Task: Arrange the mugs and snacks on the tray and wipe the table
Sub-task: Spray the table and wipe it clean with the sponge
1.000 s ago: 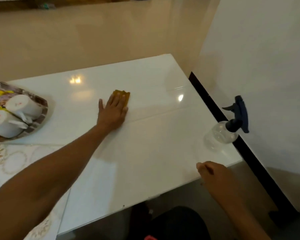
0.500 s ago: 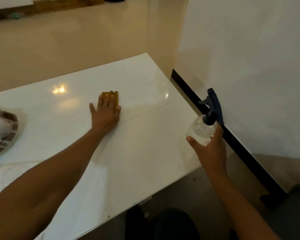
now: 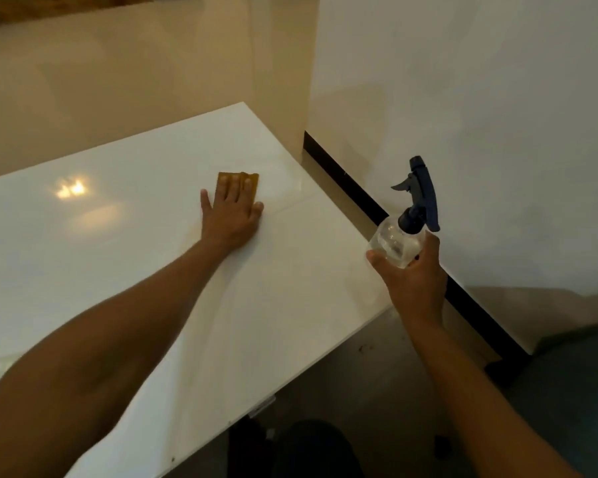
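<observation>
Wrapped around the clear spray bottle [image 3: 396, 244] at centre right, the right hand [image 3: 413, 274] holds its smooth, light body low, off the table edge. Left hand [image 3: 232, 215] lies flat, fingers spread, pressing the soft orange cloth [image 3: 237, 182] onto the glossy white table [image 3: 118, 243] mid-frame.

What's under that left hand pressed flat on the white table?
A yellow-brown cloth lies under the left hand, on the table. Only its far edge shows; the fingers cover the rest.
</observation>
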